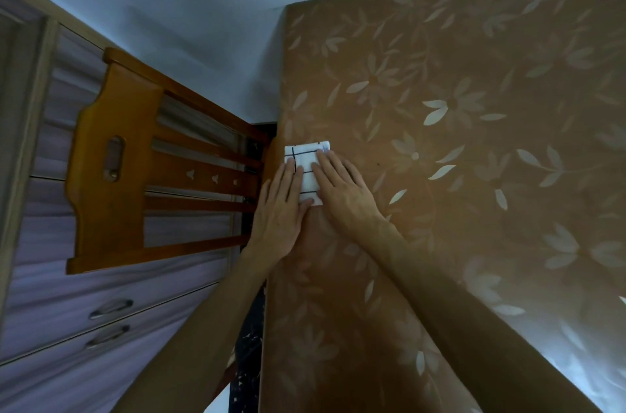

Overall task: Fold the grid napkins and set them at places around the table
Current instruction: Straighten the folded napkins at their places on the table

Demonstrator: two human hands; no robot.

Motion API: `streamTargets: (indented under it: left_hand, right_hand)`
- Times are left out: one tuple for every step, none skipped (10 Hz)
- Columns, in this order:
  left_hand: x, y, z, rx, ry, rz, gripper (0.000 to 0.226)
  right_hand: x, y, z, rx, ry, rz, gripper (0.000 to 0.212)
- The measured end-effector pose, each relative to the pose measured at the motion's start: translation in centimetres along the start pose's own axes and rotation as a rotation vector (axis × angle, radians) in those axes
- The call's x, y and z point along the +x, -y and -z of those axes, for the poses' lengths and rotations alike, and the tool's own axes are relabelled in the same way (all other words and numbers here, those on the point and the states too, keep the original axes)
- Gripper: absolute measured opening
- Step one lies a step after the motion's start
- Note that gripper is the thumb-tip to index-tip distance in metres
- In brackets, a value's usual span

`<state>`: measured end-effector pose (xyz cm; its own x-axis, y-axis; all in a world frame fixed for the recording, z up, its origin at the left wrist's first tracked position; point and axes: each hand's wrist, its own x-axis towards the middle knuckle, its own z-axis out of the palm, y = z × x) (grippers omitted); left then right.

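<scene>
Under the straight, flat fingers of the left hand (283, 209) and right hand (342, 192), the grid napkin (306, 175) lies folded small on the table (474, 175), so this place looks nearly set; other napkins are out of view. Just left of the left hand runs the table's edge, with a chair (111, 175) close beyond; rightward of the right hand the tabletop offers ample room.

A: What hides the grid napkin (306, 158) at the table's (474, 209) left edge?
B: The left hand (281, 219) and right hand (342, 189) cover its near sides; the table is cropped right and below.
</scene>
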<state>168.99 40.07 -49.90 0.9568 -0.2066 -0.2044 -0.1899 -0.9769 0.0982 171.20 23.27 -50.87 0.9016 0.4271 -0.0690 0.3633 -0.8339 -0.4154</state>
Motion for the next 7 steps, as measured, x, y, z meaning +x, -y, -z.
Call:
streamTargets:
  left_hand:
    - [1.7, 1.1, 0.5, 0.046, 0.042, -0.02, 0.07]
    - [2.6, 1.4, 1.0, 0.053, 0.063, -0.001, 0.071]
    - [2.3, 1.0, 1.3, 0.055, 0.078, 0.012, 0.071]
    - [1.3, 0.5, 1.8, 0.018, 0.089, 0.034, 0.071]
    - [0.1, 0.0, 2.7, 0.002, 0.113, 0.035, 0.066]
    - [-1.5, -0.7, 4.1, -0.009, 0.127, 0.028, 0.055]
    - [-3.6, -1.6, 5.3, -0.02, 0.096, -0.016, 0.04]
  right_hand:
    - [1.3, 0.3, 0.4, 0.018, 0.081, -0.032, 0.062]
    - [2.4, 0.5, 0.9, 0.008, 0.102, -0.06, 0.076]
    - [2.3, 0.9, 1.1, 0.02, 0.131, -0.071, 0.074]
    - [1.9, 1.3, 1.3, 0.033, 0.1, -0.098, 0.055]
    - [0.7, 1.8, 2.1, 0.022, 0.083, -0.124, 0.042]
    - [-0.8, 2.3, 3.5, -0.002, 0.138, -0.123, 0.041]
    - [-2.9, 3.5, 5.2, 0.004, 0.172, -0.149, 0.044]
